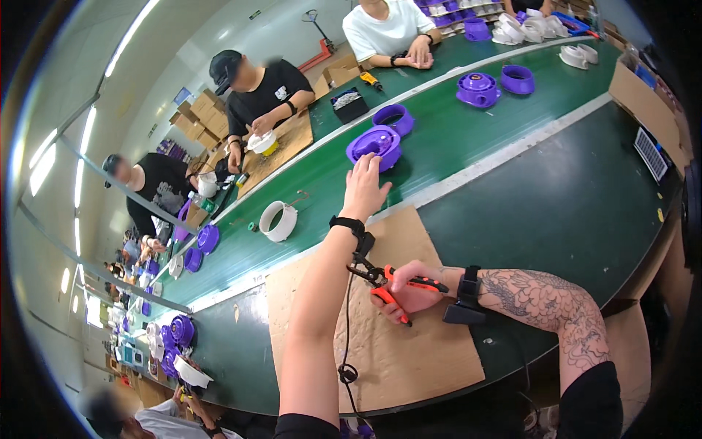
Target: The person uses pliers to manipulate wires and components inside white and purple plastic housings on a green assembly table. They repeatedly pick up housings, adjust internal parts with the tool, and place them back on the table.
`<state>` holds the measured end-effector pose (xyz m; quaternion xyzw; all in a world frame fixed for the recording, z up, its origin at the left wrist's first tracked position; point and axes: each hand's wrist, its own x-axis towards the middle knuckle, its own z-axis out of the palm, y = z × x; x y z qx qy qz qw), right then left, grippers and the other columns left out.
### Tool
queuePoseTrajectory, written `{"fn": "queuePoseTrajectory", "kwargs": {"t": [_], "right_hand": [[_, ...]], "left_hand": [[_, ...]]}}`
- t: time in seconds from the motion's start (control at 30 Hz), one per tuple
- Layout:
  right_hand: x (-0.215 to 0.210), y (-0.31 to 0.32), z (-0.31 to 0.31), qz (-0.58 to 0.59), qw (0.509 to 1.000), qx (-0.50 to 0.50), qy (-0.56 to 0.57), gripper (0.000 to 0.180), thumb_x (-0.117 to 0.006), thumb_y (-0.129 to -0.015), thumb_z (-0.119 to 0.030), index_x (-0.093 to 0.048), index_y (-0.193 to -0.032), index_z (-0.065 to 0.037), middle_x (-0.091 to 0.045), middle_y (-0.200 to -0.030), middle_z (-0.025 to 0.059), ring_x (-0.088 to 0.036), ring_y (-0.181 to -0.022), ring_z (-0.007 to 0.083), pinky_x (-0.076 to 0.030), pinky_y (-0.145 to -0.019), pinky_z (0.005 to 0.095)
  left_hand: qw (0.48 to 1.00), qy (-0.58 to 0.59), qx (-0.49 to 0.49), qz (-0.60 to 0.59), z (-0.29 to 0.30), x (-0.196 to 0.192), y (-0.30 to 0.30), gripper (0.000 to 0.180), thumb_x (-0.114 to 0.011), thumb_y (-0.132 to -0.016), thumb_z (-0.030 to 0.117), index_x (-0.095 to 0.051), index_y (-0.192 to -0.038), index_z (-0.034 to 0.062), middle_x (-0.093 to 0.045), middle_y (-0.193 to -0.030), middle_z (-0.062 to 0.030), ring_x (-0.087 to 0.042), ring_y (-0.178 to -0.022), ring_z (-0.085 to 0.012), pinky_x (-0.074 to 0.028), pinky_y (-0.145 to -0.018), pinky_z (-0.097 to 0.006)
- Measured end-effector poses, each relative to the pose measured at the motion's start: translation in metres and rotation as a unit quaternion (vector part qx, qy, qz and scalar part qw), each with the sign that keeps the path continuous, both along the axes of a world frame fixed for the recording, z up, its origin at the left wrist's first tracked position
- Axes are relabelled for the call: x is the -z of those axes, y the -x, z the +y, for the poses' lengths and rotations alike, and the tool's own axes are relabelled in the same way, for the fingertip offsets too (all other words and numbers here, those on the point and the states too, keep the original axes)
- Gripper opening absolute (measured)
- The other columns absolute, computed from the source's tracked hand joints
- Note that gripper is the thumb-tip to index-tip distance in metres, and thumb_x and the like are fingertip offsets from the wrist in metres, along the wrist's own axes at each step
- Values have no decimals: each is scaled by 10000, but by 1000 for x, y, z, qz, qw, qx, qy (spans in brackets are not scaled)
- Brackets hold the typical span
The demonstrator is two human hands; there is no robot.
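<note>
My left hand (363, 186) stretches out over the green conveyor belt (439, 139), fingers spread, its tips just short of a purple round housing (374, 146); it holds nothing. A second purple ring part (394, 118) lies right behind that housing. My right hand (409, 289) rests on a brown cardboard sheet (409, 351) and is closed around red-and-black handled pliers (387, 282), jaws pointing left. Both wrists wear black bands, and a black cable hangs from the left one.
A white ring part (278, 221) stands on the belt to the left. More purple parts (479, 89) and white parts (578, 55) travel farther right. Three people sit across the belt, one holding a white part. A yellow power screwdriver (370, 80) lies by a black tray.
</note>
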<state>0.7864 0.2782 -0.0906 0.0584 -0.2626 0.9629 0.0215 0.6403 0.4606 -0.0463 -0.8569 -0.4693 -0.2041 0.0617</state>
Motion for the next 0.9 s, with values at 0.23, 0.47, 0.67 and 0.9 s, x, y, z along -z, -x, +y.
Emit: {"fn": "queuePoseTrajectory", "kwargs": {"t": [0.23, 0.47, 0.67, 0.9], "right_hand": [[7, -1, 8, 30, 999, 34, -2, 388, -597, -797, -335, -562, -1065, -56, -540, -892, 24, -526, -832, 185, -423, -857, 337], [7, -9, 5, -15, 997, 68, -19, 280, -594, -822, -300, -559, -1000, -86, -528, -836, 19, -510, -746, 191, -429, -769, 336], [-59, -10, -8, -277, 740, 275, -547, 460, -715, -748, -365, -586, -1042, -36, -592, -832, 76, -585, -662, 254, -461, -617, 426], [-89, -26, -25, -350, 244, 401, -811, 516, -776, -672, -346, -587, -1021, -17, -614, -927, 151, -625, -953, 300, -448, -909, 417]], "left_hand": [[996, -36, -80, 21, 32, 5, 2, 423, -697, -910, 169, -599, -1309, 68, -680, -1218, -164, -590, -1192, -380, -480, -971, -536], [918, 21, -162, -362, -7, -13, 41, 329, -530, -1063, 250, -694, -1104, -31, -704, -988, -182, -638, -952, -246, -492, -865, -391], [656, 79, -90, -745, -125, -16, 108, 257, -483, -1118, 230, -635, -1137, 23, -651, -992, -11, -595, -892, -84, -513, -773, -269], [658, 91, -146, -733, -191, -24, 96, 290, -530, -1097, 203, -674, -938, 8, -669, -870, 5, -580, -769, -74, -493, -730, -252]]}}
